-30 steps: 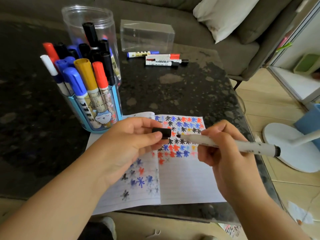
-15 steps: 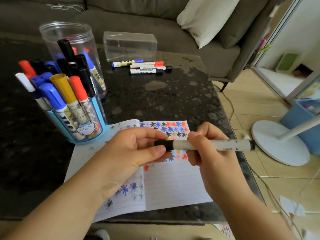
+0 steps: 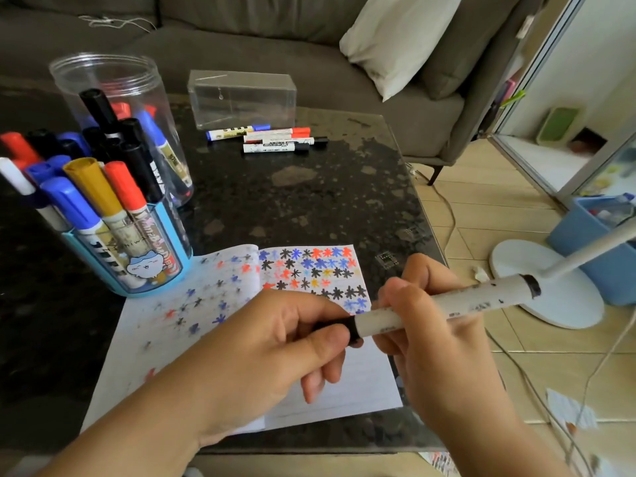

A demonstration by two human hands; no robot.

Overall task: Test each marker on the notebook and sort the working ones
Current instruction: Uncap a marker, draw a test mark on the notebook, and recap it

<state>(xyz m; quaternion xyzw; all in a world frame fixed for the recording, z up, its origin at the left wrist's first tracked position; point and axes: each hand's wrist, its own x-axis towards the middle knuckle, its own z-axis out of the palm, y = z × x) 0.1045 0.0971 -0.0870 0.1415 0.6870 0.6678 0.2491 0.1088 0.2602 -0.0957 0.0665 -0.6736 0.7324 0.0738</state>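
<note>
Nearest to me, my left hand pinches the black cap at the end of a white marker, thumb and curled fingers wrapped round it, while my right hand grips the marker's barrel, fingers curled over the top. The marker lies almost level, its capped end pointing left and its far end tilted up to the right, and I hold it just above the open notebook, whose pages carry rows of black, blue, red and yellow star-shaped test marks. The notebook lies on the dark speckled table. To the left, touching the notebook's far left corner, stands a blue holder packed with upright markers. Just beyond it is a clear jar with more markers inside. Farther off, near the middle of the table, four markers lie side by side just in front of a clear plastic box. Beyond the table sits a grey sofa with a pale cushion.
</note>
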